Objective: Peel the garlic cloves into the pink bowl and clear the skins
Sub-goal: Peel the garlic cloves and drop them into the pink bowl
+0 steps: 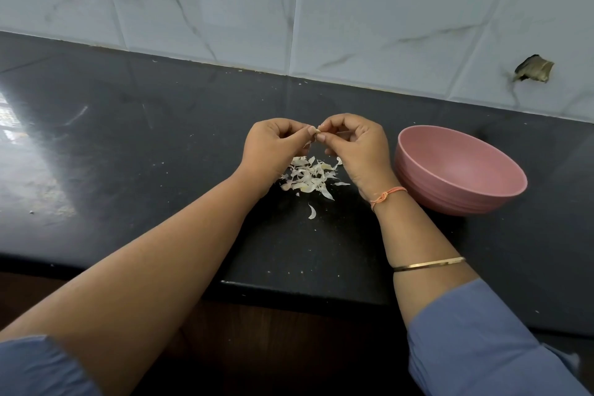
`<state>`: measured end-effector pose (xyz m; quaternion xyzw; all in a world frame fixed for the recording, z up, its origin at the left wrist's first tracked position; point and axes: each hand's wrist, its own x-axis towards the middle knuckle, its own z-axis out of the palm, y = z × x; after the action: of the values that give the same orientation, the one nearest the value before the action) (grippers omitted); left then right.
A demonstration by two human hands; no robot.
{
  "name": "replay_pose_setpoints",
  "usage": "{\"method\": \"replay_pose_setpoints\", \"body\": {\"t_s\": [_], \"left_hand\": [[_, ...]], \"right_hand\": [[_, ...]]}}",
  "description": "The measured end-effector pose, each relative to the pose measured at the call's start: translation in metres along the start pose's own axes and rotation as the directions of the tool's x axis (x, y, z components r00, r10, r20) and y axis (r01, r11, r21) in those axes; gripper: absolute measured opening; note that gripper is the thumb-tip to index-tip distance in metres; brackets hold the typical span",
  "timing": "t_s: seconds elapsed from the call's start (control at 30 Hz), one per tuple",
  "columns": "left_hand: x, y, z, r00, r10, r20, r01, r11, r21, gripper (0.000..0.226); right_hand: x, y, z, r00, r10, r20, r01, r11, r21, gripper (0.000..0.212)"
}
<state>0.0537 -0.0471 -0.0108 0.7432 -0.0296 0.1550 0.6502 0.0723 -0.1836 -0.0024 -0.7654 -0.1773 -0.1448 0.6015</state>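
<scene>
My left hand (273, 146) and my right hand (355, 148) meet above the dark counter, fingertips together, both pinching a small garlic clove (316, 133) that is mostly hidden between them. Directly below lies a heap of white garlic skins (307, 177), with one loose skin (311, 211) closer to me. The pink bowl (463, 185) stands on the counter to the right of my right hand, tilted toward me. Its visible inside looks bare.
The black counter (144, 145) runs to a white tiled wall (289, 10) behind. Its front edge (305, 291) is near my forearms. A chipped hole (533, 69) marks the wall at right. Tiny skin flecks are scattered on the counter.
</scene>
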Motion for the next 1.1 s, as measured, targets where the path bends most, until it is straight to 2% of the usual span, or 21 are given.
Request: {"method": "replay_pose_setpoints", "body": {"t_s": [0.07, 0.33, 0.53, 0.77, 0.87, 1.03, 1.1], "left_hand": [[0.000, -0.001, -0.001, 1.000, -0.002, 0.008, 0.002, 1.000, 0.002, 0.011], [0.000, -0.002, 0.000, 1.000, -0.006, -0.011, 0.006, 1.000, 0.024, 0.012], [0.001, -0.001, 0.001, 0.998, -0.022, -0.054, 0.024, 0.999, 0.042, 0.014], [0.001, -0.002, 0.001, 0.997, -0.029, -0.071, 0.036, 0.994, 0.106, 0.012], [0.002, -0.003, 0.000, 0.996, -0.038, -0.083, 0.046, 0.994, 0.097, 0.012], [0.001, -0.002, 0.000, 0.992, -0.022, -0.127, 0.034, 0.995, 0.091, 0.037], [0.002, -0.002, 0.000, 0.992, -0.003, -0.128, 0.016, 0.995, 0.102, 0.034]], "right_hand": [[0.000, 0.000, 0.000, 1.000, -0.002, -0.003, 0.002, 1.000, -0.027, 0.016], [-0.002, 0.000, -0.001, 1.000, -0.010, 0.023, 0.012, 0.997, -0.081, 0.024], [-0.003, -0.005, 0.001, 0.992, 0.117, 0.040, -0.122, 0.977, 0.173, 0.017], [-0.002, -0.010, -0.001, 0.955, 0.286, 0.083, -0.292, 0.848, 0.442, 0.015], [-0.002, -0.010, -0.001, 0.949, 0.305, 0.086, -0.312, 0.850, 0.425, 0.014], [-0.002, -0.008, 0.001, 0.966, 0.257, 0.032, -0.255, 0.920, 0.297, 0.012], [-0.002, -0.006, 0.000, 0.971, 0.238, 0.022, -0.235, 0.935, 0.265, 0.012]]}}
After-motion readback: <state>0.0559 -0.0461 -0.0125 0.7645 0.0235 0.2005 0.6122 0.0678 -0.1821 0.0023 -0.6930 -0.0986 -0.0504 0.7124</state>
